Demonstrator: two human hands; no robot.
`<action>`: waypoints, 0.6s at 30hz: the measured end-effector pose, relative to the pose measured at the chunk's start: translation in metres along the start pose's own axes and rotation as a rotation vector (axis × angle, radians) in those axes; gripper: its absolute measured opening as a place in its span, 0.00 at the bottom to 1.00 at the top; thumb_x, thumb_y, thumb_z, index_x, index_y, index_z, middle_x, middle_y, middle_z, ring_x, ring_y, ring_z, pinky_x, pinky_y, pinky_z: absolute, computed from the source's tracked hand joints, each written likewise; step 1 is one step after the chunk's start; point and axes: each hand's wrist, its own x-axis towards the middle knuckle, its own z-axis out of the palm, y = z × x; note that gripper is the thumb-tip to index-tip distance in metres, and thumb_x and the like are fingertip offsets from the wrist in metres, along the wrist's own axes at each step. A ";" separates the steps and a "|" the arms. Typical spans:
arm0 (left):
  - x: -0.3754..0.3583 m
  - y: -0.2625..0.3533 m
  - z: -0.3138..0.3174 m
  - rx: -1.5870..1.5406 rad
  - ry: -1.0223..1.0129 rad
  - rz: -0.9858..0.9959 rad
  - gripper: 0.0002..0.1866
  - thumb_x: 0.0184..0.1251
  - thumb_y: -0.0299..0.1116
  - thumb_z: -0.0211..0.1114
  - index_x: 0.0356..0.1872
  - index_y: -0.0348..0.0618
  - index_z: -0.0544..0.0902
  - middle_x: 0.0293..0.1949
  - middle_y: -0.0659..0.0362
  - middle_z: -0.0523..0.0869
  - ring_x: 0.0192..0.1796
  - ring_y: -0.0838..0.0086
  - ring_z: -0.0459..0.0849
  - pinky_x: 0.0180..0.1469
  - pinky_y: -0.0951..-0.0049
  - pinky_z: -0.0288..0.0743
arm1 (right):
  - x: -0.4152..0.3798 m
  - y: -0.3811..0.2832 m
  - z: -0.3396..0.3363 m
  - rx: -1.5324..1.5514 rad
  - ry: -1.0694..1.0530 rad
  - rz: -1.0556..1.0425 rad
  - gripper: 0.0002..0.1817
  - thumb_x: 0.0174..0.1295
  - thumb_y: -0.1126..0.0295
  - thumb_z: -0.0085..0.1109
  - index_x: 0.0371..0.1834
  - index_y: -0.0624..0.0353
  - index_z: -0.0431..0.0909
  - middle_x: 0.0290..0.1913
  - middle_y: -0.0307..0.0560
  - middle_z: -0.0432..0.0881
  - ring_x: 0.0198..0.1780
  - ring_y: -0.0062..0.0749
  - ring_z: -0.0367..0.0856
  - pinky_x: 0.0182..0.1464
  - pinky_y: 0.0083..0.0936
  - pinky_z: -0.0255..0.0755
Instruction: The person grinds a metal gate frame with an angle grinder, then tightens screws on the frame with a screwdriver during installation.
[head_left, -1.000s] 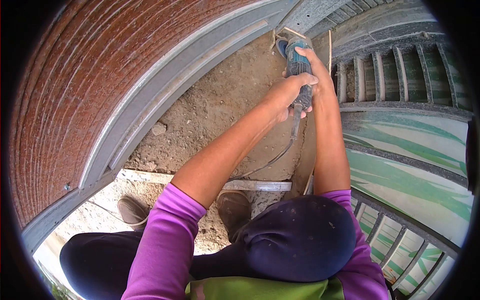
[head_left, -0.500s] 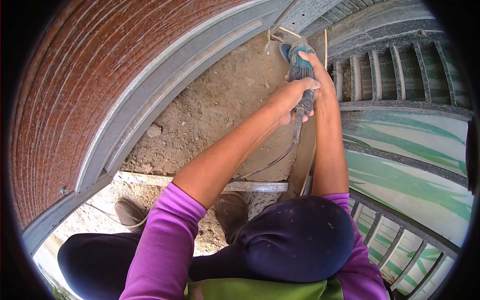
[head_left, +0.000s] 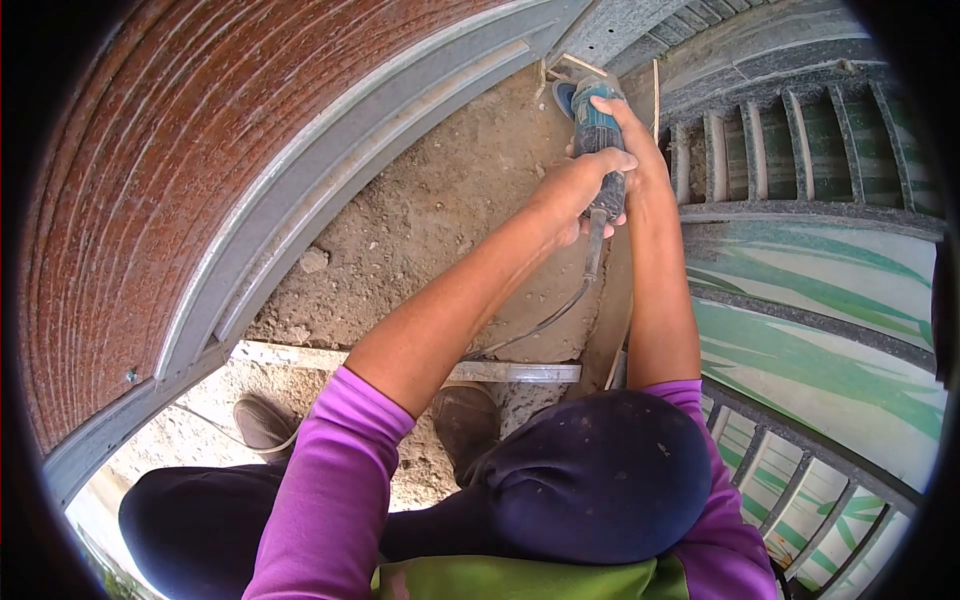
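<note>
An angle grinder (head_left: 597, 135) with a teal and black dusty body lies in both my hands, out at arm's length. My left hand (head_left: 585, 185) wraps round its rear end, close to where the cord (head_left: 560, 312) comes out. Further forward, my right hand (head_left: 638, 145) grips the body from the right side, its thumb along the teal part. The grinder's round disc (head_left: 564, 97) points to the left at the far corner, low over the dusty ground (head_left: 430, 190). Thin wooden strips (head_left: 583, 65) lie just beyond the grinder head.
A grey metal door frame (head_left: 330, 130) and a brown ribbed panel (head_left: 150, 180) curve along the left. Dark metal railings (head_left: 800, 150) stand close on the right, before a green and white panel (head_left: 810, 260). A pale strip (head_left: 520, 372) crosses the ground near my shoes (head_left: 465, 425).
The grinder and both hands have shifted very slightly to the left and away from me. Both hands keep their grip.
</note>
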 end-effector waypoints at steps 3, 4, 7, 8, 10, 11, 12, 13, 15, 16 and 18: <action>-0.002 0.002 -0.001 0.009 0.005 -0.004 0.19 0.63 0.48 0.69 0.42 0.42 0.79 0.30 0.59 0.81 0.26 0.71 0.83 0.21 0.71 0.73 | 0.001 0.002 0.004 0.004 -0.004 -0.028 0.30 0.57 0.45 0.69 0.49 0.61 0.79 0.31 0.57 0.85 0.27 0.44 0.84 0.31 0.39 0.80; -0.003 0.002 -0.001 0.013 0.008 -0.009 0.19 0.63 0.48 0.69 0.41 0.43 0.79 0.30 0.59 0.81 0.26 0.71 0.83 0.21 0.71 0.73 | 0.002 0.001 0.004 0.003 -0.012 -0.013 0.30 0.57 0.45 0.69 0.49 0.61 0.79 0.31 0.57 0.85 0.27 0.44 0.84 0.31 0.39 0.80; -0.004 0.003 0.000 0.007 0.014 0.002 0.20 0.63 0.49 0.69 0.41 0.43 0.79 0.29 0.59 0.81 0.26 0.70 0.83 0.21 0.71 0.72 | 0.002 -0.001 0.005 -0.018 0.005 -0.027 0.30 0.57 0.46 0.69 0.49 0.62 0.79 0.31 0.57 0.85 0.28 0.44 0.84 0.31 0.39 0.80; -0.004 0.003 0.000 0.010 0.020 0.002 0.20 0.63 0.49 0.69 0.41 0.43 0.79 0.29 0.59 0.81 0.26 0.70 0.83 0.21 0.71 0.72 | 0.001 -0.001 0.007 -0.028 0.016 -0.040 0.30 0.57 0.46 0.70 0.49 0.63 0.79 0.32 0.58 0.85 0.28 0.44 0.84 0.31 0.39 0.80; -0.006 0.003 -0.002 0.017 0.038 0.003 0.19 0.63 0.49 0.69 0.41 0.43 0.79 0.29 0.59 0.81 0.26 0.70 0.83 0.21 0.71 0.71 | 0.001 -0.001 0.011 0.035 -0.003 -0.009 0.25 0.57 0.52 0.71 0.48 0.61 0.80 0.33 0.52 0.83 0.30 0.40 0.83 0.33 0.37 0.79; -0.008 0.004 -0.003 0.017 0.039 0.009 0.19 0.63 0.49 0.69 0.41 0.43 0.79 0.29 0.59 0.81 0.26 0.70 0.83 0.21 0.71 0.71 | 0.001 -0.002 0.013 0.067 -0.014 0.006 0.23 0.56 0.55 0.72 0.47 0.61 0.81 0.34 0.49 0.83 0.31 0.38 0.82 0.33 0.36 0.78; -0.009 0.007 -0.004 0.019 0.040 0.017 0.19 0.63 0.49 0.69 0.41 0.43 0.79 0.29 0.59 0.81 0.26 0.70 0.83 0.21 0.71 0.71 | 0.002 -0.003 0.015 0.038 -0.024 0.005 0.26 0.57 0.52 0.71 0.49 0.61 0.80 0.34 0.53 0.83 0.30 0.41 0.83 0.33 0.37 0.79; -0.009 0.009 -0.006 0.020 0.044 0.027 0.19 0.64 0.48 0.69 0.41 0.43 0.79 0.29 0.59 0.81 0.26 0.70 0.83 0.21 0.71 0.71 | 0.005 -0.003 0.017 0.008 -0.037 0.004 0.28 0.57 0.49 0.70 0.50 0.61 0.79 0.33 0.56 0.84 0.29 0.43 0.84 0.32 0.38 0.80; -0.010 0.011 -0.008 0.006 0.049 0.032 0.18 0.64 0.48 0.68 0.41 0.43 0.79 0.29 0.59 0.81 0.26 0.70 0.83 0.21 0.71 0.71 | 0.009 -0.003 0.021 -0.024 -0.061 -0.008 0.31 0.58 0.46 0.69 0.53 0.61 0.78 0.33 0.59 0.84 0.29 0.45 0.84 0.32 0.39 0.81; -0.010 0.013 -0.009 -0.001 0.049 0.035 0.18 0.64 0.48 0.68 0.41 0.43 0.79 0.29 0.59 0.81 0.26 0.70 0.83 0.21 0.70 0.71 | 0.011 -0.003 0.022 -0.025 -0.069 -0.020 0.31 0.58 0.46 0.69 0.53 0.61 0.77 0.33 0.59 0.84 0.29 0.45 0.85 0.31 0.39 0.81; -0.011 0.014 -0.010 0.013 0.048 0.039 0.17 0.65 0.47 0.68 0.41 0.43 0.79 0.29 0.59 0.81 0.26 0.70 0.83 0.21 0.70 0.71 | 0.013 -0.001 0.022 -0.019 -0.082 -0.037 0.31 0.58 0.47 0.69 0.54 0.60 0.76 0.33 0.59 0.84 0.29 0.46 0.85 0.31 0.40 0.81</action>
